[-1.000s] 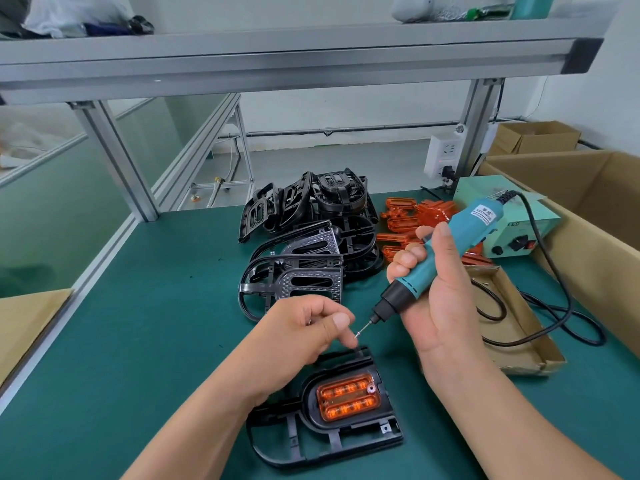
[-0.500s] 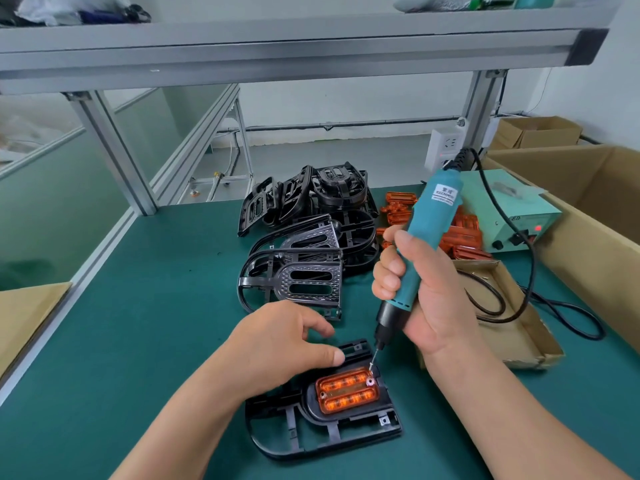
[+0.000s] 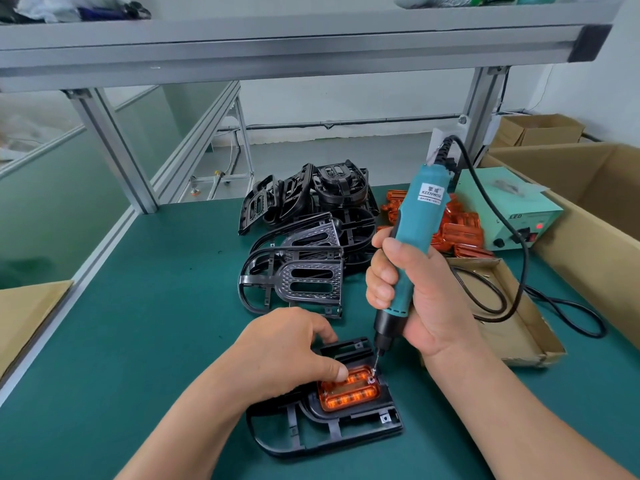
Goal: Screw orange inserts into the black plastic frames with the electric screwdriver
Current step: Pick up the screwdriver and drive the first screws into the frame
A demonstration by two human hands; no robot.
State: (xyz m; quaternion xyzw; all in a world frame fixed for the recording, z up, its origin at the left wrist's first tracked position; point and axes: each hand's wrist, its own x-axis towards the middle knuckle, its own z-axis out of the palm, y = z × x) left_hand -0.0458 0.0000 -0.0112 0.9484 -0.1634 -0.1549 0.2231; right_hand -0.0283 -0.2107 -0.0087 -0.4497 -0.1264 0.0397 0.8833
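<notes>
Tilted screwdriver (image 3: 415, 230), gripped in right hand (image 3: 427, 299), has bit on screw (image 3: 371, 378) at 1 o'clock corner of insert (image 3: 349, 393), seated in frame (image 3: 329, 436) at 6 o'clock on bench (image 3: 156, 306), left hand (image 3: 289, 351) thumb pinning it, fingers (image 3: 323, 332) curled on frame edge; bit may slip, gouging plastic.

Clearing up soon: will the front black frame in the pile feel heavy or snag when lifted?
The front black frame is thin open ribs, so probably light, slightly flexible. It overlaps the pile behind, so may snag.
</notes>
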